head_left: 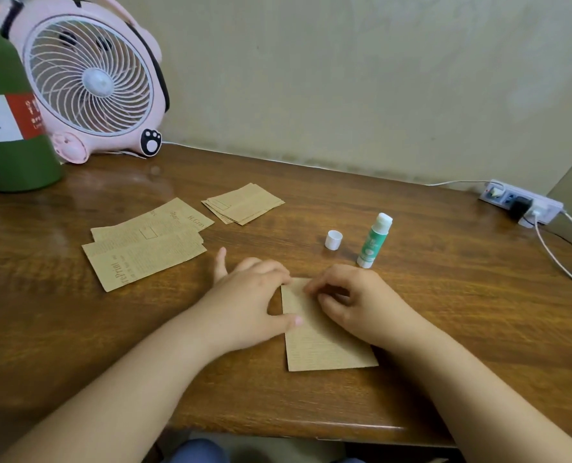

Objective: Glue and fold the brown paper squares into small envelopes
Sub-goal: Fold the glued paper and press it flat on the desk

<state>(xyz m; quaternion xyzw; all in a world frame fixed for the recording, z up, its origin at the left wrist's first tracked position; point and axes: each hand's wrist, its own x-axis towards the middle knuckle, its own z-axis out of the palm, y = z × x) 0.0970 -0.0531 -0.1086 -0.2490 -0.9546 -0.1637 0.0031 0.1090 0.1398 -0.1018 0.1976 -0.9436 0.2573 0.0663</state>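
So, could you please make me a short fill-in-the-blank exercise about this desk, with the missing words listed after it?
1. The glue stick stands upright with its ____ off.
2. The white cap stands to the ____ of the glue stick.
3. Both hands, the left hand and the right hand, rest on the brown ____.
4. The fan is ____ in colour.

Missing words: cap; left; paper; pink

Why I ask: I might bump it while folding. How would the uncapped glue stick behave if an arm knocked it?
The glue stick stands upright on a narrow base, tall for its width, so it would probably tip easily. Its round body would likely roll across the table. With its cap off beside it, the exposed tip may smear glue.
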